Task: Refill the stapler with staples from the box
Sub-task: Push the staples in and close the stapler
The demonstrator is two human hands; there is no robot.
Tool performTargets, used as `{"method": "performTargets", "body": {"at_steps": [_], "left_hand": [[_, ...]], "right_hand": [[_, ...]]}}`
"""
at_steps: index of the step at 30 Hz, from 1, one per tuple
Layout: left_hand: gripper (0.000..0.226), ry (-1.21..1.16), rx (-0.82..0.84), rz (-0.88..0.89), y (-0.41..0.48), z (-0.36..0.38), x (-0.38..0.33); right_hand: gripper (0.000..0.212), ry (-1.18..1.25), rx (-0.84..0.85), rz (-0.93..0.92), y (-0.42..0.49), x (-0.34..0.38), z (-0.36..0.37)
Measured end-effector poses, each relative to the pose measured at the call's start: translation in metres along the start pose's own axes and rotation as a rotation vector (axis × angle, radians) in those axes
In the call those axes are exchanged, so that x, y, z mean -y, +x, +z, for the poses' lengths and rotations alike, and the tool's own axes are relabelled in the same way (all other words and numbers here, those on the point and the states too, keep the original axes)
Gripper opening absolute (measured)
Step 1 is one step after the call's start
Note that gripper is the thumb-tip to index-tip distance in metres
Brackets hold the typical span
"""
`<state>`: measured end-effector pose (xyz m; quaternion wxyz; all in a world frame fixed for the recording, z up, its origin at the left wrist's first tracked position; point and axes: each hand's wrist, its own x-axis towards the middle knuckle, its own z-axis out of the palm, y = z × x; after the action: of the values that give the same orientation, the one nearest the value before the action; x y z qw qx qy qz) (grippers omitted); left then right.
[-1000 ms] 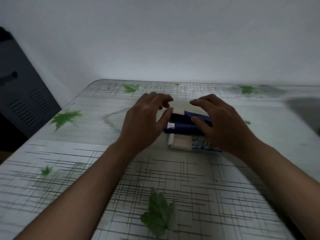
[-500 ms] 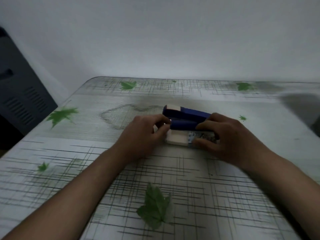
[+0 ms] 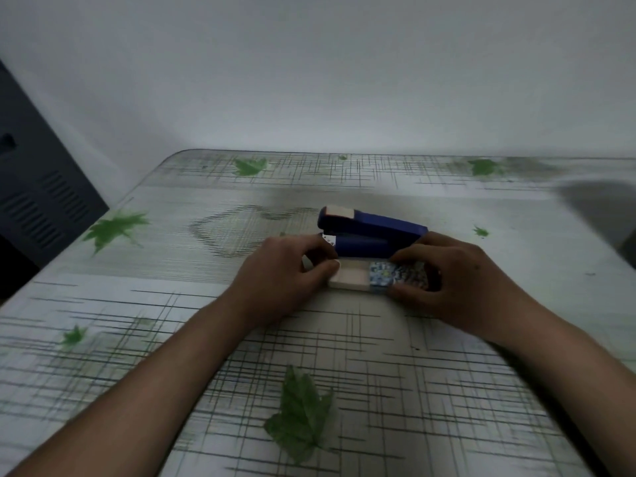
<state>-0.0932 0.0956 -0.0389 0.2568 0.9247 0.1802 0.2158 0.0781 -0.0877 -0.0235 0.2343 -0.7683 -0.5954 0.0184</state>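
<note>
A dark blue stapler (image 3: 370,232) lies on the table just behind a small staple box (image 3: 364,278). The box is pale at its left half and has a blue patterned sleeve on its right half. My left hand (image 3: 285,273) pinches the pale left end of the box with thumb and fingers. My right hand (image 3: 451,277) grips the patterned right end. Both hands rest low on the table, in front of the stapler and apart from it.
The table (image 3: 309,356) has a white top with grey line patterns and printed green leaves. A dark grey cabinet (image 3: 38,201) stands at the left beyond the table's edge. A white wall rises behind the table.
Both hands came off the stapler and dropped onto the staple box in front of it. The stapler now shows in full behind the hands.
</note>
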Motion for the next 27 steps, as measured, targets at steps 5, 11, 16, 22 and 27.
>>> {"method": "performTargets", "body": {"at_steps": [5,11,16,22,27], "left_hand": [[0.019,0.017,0.015,-0.004,0.0,0.002,-0.002],[0.021,0.016,0.037,-0.004,-0.002,0.003,-0.009],[0.018,0.009,0.033,-0.014,-0.003,0.002,-0.011],[0.02,0.006,0.045,-0.01,-0.003,0.003,-0.012],[0.019,-0.005,0.041,-0.025,-0.003,0.003,-0.013]], "right_hand": [[0.05,0.001,-0.003,-0.006,0.001,0.006,0.002],[0.045,0.003,-0.018,-0.029,0.004,0.015,0.008],[0.043,-0.002,-0.044,-0.037,0.005,0.019,0.012],[0.045,0.012,-0.066,-0.042,0.006,0.023,0.017],[0.044,0.017,-0.087,-0.033,0.005,0.026,0.021]]}}
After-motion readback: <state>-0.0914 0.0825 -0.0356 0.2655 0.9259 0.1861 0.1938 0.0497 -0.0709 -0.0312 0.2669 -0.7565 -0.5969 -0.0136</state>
